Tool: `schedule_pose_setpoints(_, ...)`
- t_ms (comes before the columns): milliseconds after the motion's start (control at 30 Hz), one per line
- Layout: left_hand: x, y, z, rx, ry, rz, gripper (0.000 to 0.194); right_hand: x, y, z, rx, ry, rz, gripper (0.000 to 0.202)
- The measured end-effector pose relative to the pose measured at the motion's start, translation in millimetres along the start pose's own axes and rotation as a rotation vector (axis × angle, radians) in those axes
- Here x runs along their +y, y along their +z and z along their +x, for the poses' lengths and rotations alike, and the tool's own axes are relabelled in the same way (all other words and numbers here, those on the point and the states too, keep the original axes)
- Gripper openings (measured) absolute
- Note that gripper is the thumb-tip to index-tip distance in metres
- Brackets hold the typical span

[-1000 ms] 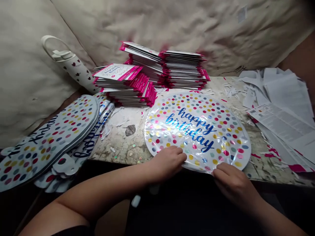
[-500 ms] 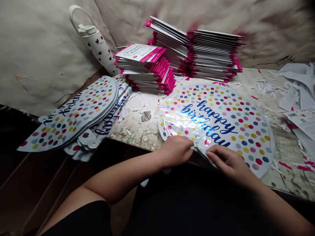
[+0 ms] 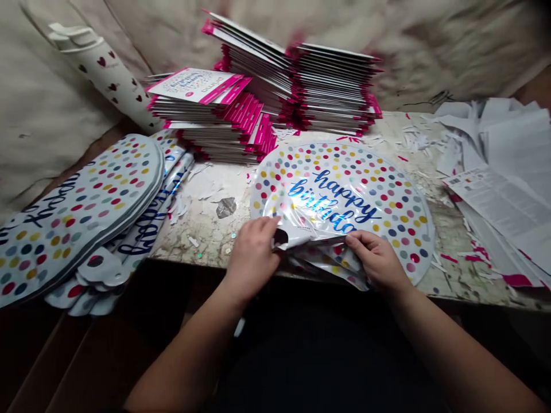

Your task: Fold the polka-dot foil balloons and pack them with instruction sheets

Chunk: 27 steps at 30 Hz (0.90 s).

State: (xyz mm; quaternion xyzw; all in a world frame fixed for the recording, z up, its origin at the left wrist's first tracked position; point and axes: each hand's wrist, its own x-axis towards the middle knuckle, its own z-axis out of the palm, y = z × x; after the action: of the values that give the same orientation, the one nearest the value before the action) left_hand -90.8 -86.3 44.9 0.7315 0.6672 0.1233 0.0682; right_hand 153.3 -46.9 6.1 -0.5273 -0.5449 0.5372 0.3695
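Observation:
A round dotted foil balloon with blue "happy birthday" lettering lies flat near the table's front edge. Its near edge is folded up and creased between my hands. My left hand is closed on the balloon's white tab, which has a dark round hole, left of the fold. On the right, my right hand pinches the folded edge between thumb and fingers. Below the fold, a crumpled dotted part hangs at the table edge.
Several flat dotted balloons overhang the table at the left. Behind them leans a white bottle with hearts. Pink-edged card packets stand in stacks at the back. White papers lie at the right, and paper scraps litter the tabletop.
My hands have moved apart, the left one going left to the tab. The balloon's near edge is now folded up, showing the tab. The view has shifted to the right.

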Motion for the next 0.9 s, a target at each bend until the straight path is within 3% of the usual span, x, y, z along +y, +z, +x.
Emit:
schedule_pose_setpoints(133,-27,-12.9,-10,0.035,-0.134,0.133,0.073,0,-2,5,0.177,0.123,0.411,0.023)
schedule_pose_setpoints(233,-35,-25.9,-4,0.110,-0.073,0.043,0.078,0,-2,6,0.134,0.088,0.390,0.024)
schedule_pose_setpoints(333,-29,-33.8,19,0.167,0.156,-0.115,0.078,-5,-2,1,0.049,-0.020,0.182,0.021)
schedule_pose_setpoints(433,-25,-27.8,43,-0.015,0.362,-0.206,0.053,-12,-2,-17,-0.108,-0.310,-0.203,0.007)
schedule_pose_setpoints(467,-27,-22.9,49,-0.103,0.386,-0.228,0.041,-13,-3,-26,-0.153,-0.435,-0.374,0.012)
schedule_pose_setpoints(533,-35,-11.2,53,-0.228,0.392,-0.274,0.032,-9,-9,-43,-0.183,-0.624,-0.709,0.045)
schedule_pose_setpoints(633,-51,5.6,45,-0.242,0.407,-0.365,0.031,11,-33,-58,-0.023,-0.604,-1.038,0.069)
schedule_pose_setpoints(767,-62,15.9,34,-0.251,0.516,-0.410,0.029,37,-85,-48,0.282,-0.424,-1.215,0.055)
schedule_pose_setpoints(833,-62,15.8,32,-0.278,0.563,-0.385,0.028,41,-108,-34,0.275,-0.435,-1.233,0.051)
schedule_pose_setpoints(900,-64,13.9,34,-0.302,0.587,-0.321,0.031,41,-126,-19,0.132,-0.502,-1.179,0.048)
